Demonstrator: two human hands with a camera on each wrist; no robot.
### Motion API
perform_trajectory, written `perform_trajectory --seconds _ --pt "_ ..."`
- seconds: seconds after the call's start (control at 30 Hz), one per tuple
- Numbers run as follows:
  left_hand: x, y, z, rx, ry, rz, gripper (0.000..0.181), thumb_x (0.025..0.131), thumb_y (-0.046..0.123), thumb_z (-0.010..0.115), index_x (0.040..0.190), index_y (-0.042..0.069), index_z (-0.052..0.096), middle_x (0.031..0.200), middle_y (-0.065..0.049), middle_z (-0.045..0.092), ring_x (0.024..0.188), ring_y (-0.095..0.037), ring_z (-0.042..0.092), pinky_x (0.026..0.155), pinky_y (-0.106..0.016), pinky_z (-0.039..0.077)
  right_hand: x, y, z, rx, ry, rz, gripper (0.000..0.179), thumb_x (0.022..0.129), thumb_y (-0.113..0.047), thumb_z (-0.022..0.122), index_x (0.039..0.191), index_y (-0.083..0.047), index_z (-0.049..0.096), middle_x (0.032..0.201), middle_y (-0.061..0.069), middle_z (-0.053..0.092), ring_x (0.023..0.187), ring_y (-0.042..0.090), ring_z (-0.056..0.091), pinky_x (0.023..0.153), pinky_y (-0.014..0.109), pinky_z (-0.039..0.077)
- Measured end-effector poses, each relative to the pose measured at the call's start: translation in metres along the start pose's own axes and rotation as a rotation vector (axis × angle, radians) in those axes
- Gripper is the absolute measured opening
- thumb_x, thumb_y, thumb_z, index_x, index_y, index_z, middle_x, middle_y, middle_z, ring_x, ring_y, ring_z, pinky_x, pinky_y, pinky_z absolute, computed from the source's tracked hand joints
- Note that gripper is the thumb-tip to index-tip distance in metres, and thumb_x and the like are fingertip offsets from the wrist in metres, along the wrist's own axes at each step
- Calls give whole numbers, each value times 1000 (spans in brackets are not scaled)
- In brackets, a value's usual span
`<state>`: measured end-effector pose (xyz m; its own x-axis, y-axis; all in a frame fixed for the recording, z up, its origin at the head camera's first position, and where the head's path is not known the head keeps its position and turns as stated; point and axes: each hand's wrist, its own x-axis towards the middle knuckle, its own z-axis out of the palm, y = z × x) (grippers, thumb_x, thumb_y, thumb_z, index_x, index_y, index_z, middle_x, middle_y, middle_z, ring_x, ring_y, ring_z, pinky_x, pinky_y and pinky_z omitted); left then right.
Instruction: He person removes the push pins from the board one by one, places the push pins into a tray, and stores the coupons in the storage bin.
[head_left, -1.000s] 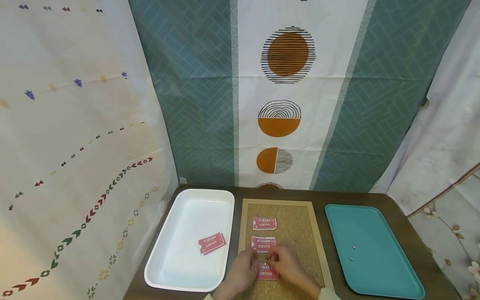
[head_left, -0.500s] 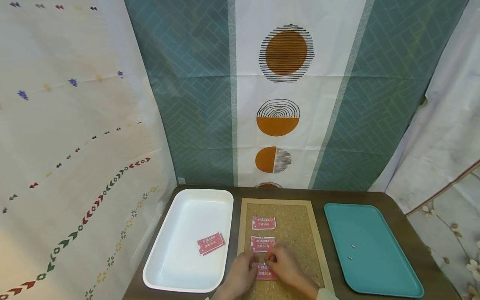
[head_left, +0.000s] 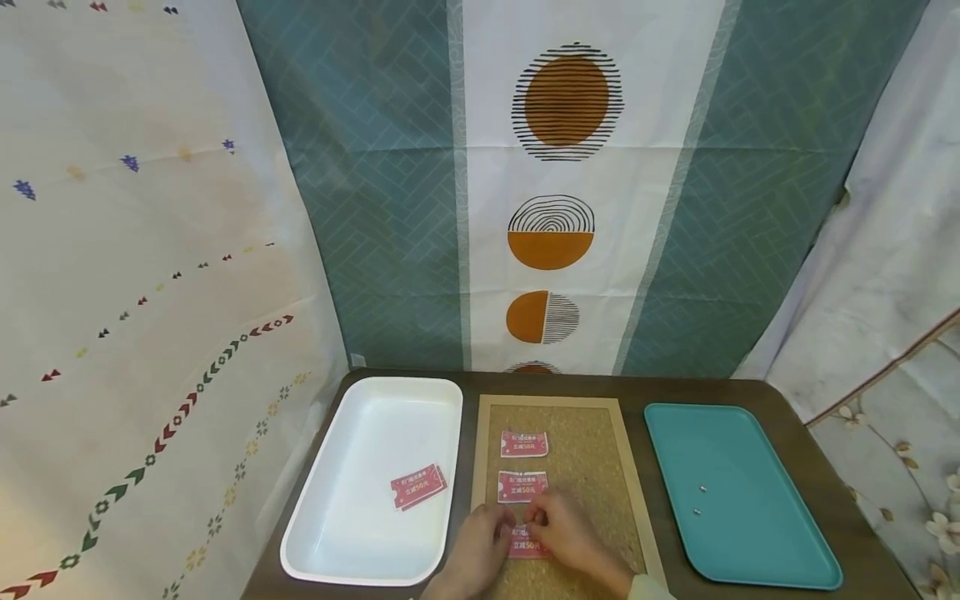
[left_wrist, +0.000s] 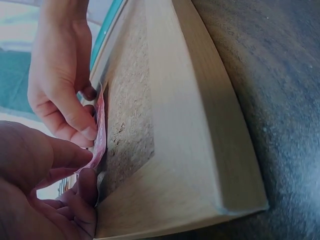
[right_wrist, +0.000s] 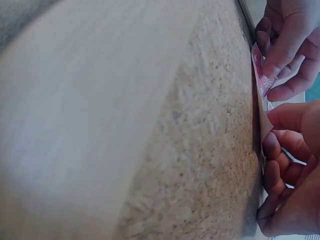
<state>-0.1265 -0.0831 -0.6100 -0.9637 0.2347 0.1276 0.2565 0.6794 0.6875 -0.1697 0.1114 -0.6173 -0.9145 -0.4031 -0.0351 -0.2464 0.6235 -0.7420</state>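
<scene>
Both hands work at the lowest red paper coupon [head_left: 527, 547] on a wood-framed corkboard [head_left: 592, 467]. My left hand [head_left: 480, 542] pinches it near its upper left corner. At the top edge, the thumb and forefinger of my right hand [head_left: 564, 527] grip the paper; I cannot tell whether a tack is between them. The left wrist view has the coupon [left_wrist: 100, 135] bent and edge-on, close over the cork. Fingers cover much of its upper part. Two similar coupons, a middle one [head_left: 522, 487] and a top one [head_left: 523, 444], lie in a column above it.
Left of the board stands a white tray [head_left: 360, 467] with a few overlapping coupons [head_left: 418, 487] inside. On the right, a teal tray [head_left: 757, 517] holds two small silvery pieces [head_left: 702, 489]. All rest on a dark table [head_left: 633, 398], with patterned cloths behind and beside it.
The hands stay at the lowest coupon with only slight finger shifts; the right fingertips now cover more of its top edge. The whole head view has drifted slightly left.
</scene>
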Motion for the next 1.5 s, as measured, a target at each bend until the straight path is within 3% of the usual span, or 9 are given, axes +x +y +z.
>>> perform_trajectory --seconds 0.63,1.23,1.5 --pt "-2 -1 4 -15 -9 -43 15 88 2 72 96 14 71 87 4 61 76 -4 51 65 -26 46 4 -3 3 29 -38 77 12 85 -2 77 82 -13 72 71 -8 60 62 6 53 50 22 41" --pt "-2 -2 6 -25 -18 -57 14 88 0 72 95 12 70 89 -1 63 76 -5 53 64 -27 47 2 -2 4 -19 12 18 19 81 -7 81 77 -20 68 69 -12 56 65 2 48 56 22 40" --pt "-2 -1 6 -18 -21 -63 14 89 0 72 97 12 70 88 1 61 75 -4 52 63 -27 47 3 -3 3 -2 -4 51 19 82 -7 82 79 -18 67 72 -10 56 66 4 49 57 22 40"
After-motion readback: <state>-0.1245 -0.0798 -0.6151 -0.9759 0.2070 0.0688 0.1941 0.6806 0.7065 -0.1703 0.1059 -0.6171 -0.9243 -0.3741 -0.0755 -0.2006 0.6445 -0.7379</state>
